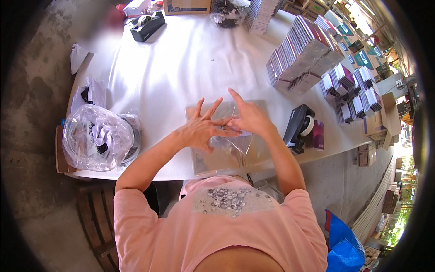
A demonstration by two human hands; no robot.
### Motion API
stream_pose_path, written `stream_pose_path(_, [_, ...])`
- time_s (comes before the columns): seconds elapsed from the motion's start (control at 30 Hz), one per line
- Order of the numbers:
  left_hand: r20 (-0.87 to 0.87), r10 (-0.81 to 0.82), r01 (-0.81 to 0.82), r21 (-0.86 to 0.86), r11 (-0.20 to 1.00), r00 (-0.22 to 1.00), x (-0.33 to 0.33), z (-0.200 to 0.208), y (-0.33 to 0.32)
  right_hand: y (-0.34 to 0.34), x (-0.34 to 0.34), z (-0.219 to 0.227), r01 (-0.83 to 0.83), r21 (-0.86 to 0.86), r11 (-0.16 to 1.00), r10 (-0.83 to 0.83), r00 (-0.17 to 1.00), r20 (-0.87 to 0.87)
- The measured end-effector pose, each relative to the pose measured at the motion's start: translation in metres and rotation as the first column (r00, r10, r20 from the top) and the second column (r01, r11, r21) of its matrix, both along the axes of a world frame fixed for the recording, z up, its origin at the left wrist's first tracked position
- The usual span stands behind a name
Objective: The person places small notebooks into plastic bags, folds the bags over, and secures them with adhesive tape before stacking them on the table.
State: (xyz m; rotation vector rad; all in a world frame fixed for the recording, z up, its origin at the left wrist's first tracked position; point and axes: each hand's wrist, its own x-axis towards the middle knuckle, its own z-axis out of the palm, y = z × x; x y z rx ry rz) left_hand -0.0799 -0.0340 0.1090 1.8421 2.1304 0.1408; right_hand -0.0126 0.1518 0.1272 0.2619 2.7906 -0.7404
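Before me on the white-covered table lies a flat stack of clear plastic sheets or bags (pixel 213 164), shiny and creased. My left hand (pixel 199 129) is over its middle with the fingers spread, its lower fingertips reaching to the right hand. My right hand (pixel 249 119) points its index finger up and away, while the thumb and other fingers close together against the left fingertips. What that pinch holds, if anything, is hidden. Just beneath the hands shows a small pale piece (pixel 245 133) under or in the plastic. Right of the stack stands a black tape dispenser (pixel 297 129) with a roll of tape.
A maroon booklet (pixel 318 135) lies beside the dispenser. Tall stacks of thin booklets (pixel 301 56) stand at the right. On the left is a bundled clear plastic bag (pixel 97 138). A second tape dispenser (pixel 148 26) and a cardboard box (pixel 187 6) are at the far side.
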Motion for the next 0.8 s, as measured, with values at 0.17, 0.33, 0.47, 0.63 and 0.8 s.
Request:
stream_pose_path(0.17, [-0.025, 0.025, -0.022, 0.114, 0.993, 0.999, 0.001, -0.009, -0.003, 0.041, 0.027, 0.015, 0.121, 0.311, 0.943, -0.103, 0.992, -0.072])
stream_pose_path(0.33, [-0.175, 0.210, -0.067, 0.592, 0.803, 0.962, 0.027, -0.070, 0.007, 0.078, 0.078, -0.023, -0.230, -0.306, 0.924, 0.163, 0.960, -0.229])
stream_pose_path(0.47, [0.090, 0.301, -0.254, 0.783, 0.568, 0.949, 0.044, -0.052, 0.035, 0.049, 0.076, -0.079, -0.177, -0.620, 0.764, -0.068, 0.934, -0.351])
stream_pose_path(0.63, [0.793, 0.197, -0.789, 0.477, 0.387, 0.576, 0.027, -0.061, 0.045, 0.030, 0.064, -0.080, 0.022, -0.886, 0.463, -0.391, 0.902, -0.181])
stream_pose_path(0.8, [0.988, 0.059, -0.901, 0.108, 0.420, 0.145, 0.023, -0.050, 0.040, 0.021, 0.051, -0.084, 0.109, -0.937, 0.332, -0.556, 0.825, -0.101])
